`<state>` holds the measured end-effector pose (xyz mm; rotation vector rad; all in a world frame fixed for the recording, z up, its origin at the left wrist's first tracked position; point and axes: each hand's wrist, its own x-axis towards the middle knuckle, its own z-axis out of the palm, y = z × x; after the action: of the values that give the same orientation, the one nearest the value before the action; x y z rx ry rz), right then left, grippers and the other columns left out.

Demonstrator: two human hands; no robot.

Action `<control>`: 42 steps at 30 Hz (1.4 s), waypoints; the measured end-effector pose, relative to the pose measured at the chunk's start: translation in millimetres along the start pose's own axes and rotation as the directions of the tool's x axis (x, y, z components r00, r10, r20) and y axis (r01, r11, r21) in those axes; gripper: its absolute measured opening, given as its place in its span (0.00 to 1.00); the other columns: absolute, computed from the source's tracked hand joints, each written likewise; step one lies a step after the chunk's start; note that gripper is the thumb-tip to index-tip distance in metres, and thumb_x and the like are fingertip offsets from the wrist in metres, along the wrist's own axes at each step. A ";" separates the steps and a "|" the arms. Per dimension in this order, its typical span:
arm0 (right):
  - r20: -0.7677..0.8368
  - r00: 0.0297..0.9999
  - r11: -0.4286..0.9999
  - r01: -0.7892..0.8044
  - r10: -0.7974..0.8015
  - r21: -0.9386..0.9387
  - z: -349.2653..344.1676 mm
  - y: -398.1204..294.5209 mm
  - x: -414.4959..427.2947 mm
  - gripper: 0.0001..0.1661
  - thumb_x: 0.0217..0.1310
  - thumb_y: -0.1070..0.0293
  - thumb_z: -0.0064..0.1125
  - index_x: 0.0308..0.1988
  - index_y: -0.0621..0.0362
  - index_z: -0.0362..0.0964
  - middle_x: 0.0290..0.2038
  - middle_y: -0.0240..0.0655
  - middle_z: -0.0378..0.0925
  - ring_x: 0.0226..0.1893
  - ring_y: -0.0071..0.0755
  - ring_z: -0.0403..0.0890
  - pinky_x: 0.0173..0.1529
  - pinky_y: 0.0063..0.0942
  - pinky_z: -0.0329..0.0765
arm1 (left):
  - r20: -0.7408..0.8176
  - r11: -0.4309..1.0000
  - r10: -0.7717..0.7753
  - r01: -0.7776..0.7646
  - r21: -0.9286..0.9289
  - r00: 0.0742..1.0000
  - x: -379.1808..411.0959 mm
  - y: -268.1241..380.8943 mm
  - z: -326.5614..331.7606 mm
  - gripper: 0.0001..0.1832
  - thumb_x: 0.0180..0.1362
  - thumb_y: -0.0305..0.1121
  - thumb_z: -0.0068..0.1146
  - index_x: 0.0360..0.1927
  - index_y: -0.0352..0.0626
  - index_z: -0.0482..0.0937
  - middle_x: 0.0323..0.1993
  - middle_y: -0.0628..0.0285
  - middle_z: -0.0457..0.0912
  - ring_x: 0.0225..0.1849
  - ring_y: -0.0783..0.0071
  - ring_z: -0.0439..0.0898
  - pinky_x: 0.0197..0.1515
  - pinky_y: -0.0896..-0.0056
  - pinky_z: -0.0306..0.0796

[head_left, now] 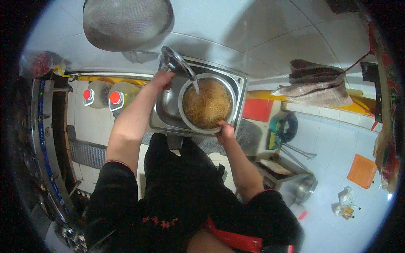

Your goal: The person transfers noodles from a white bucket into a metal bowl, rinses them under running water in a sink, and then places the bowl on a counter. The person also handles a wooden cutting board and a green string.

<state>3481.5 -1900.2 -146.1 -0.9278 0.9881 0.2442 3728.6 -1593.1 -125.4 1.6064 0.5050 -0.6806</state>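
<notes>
A round metal bowl (pixel 181 109) sits tilted slightly in a stainless steel sink (pixel 167 106), to the right. Thin yellow-brown, noodle-like strands (pixel 210 102) fill it, in what looks like water. My right hand (pixel 226 131) grips the near rim, thumb on top, fingers hidden under it. From a chrome faucet (pixel 180 60) a stream of water (pixel 196 87) runs into the bowl's left side. My left hand (pixel 164 80) is at the faucet's base, its fingers blurred and curled downward; whether they hold a handle is hidden.
A large mesh strainer (pixel 126 23) hangs on the wall above the faucet. Two plastic jugs (pixel 121 96) with red caps stand on the floor at left. Right of the sink, a grey-brown cloth (pixel 316 85) hangs from a line. An orange board (pixel 362 170) is at far right.
</notes>
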 end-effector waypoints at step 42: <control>0.477 0.454 -0.035 0.751 0.752 -0.660 26.6 151.5 -335.2 0.20 0.50 0.74 0.53 0.47 0.63 0.72 0.30 0.32 0.76 0.23 0.25 0.76 0.20 0.25 0.67 | -0.819 0.586 -0.178 -0.610 -0.533 0.545 -627.1 -465.3 223.3 0.15 0.55 0.26 0.58 0.46 0.29 0.80 0.37 0.55 0.84 0.37 0.69 0.81 0.42 0.67 0.75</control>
<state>3224.8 -1715.2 43.4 -1.8528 -0.7368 1.6163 2928.1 -1709.0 -52.1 0.9594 1.0579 0.6053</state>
